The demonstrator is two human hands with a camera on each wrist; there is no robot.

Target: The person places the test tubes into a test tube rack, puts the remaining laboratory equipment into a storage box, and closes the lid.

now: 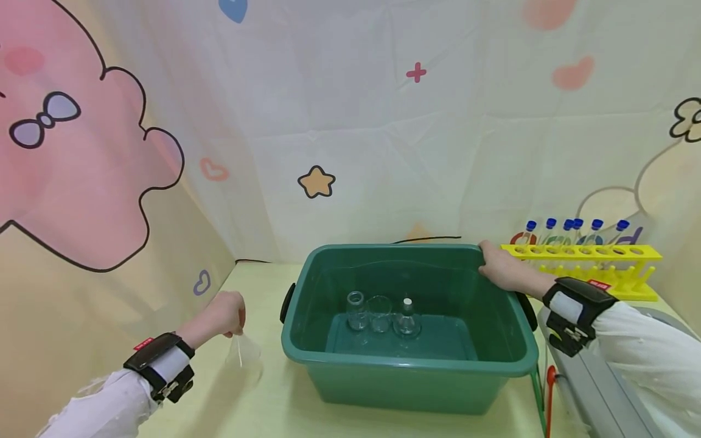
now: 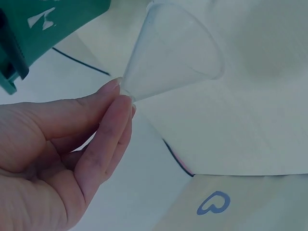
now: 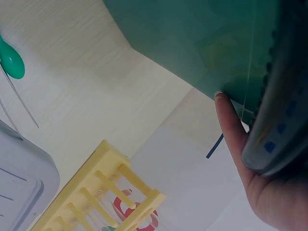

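My left hand (image 1: 223, 313) is left of the green plastic tub (image 1: 411, 364), pinching a clear funnel (image 2: 175, 53) at its narrow end between thumb and fingertips. The funnel's wide mouth points away from the fingers. At the tub's back right corner my right hand (image 1: 506, 267) grips the rim, one finger (image 3: 231, 125) lying along the outer wall in the right wrist view. Inside the tub stand a clear glass jar (image 1: 356, 311), a glass beaker (image 1: 379, 314) and a small round-bellied glass vessel with a white top (image 1: 407, 321).
Right of the tub, a yellow rack (image 1: 580, 252) holds several blue-capped test tubes. In front of it lies a grey case (image 1: 602, 383) with a red spoon-like tool (image 1: 550, 389) beside it. A green spoon end (image 3: 12, 61) shows in the right wrist view. A printed cloth (image 1: 383, 152) hangs behind.
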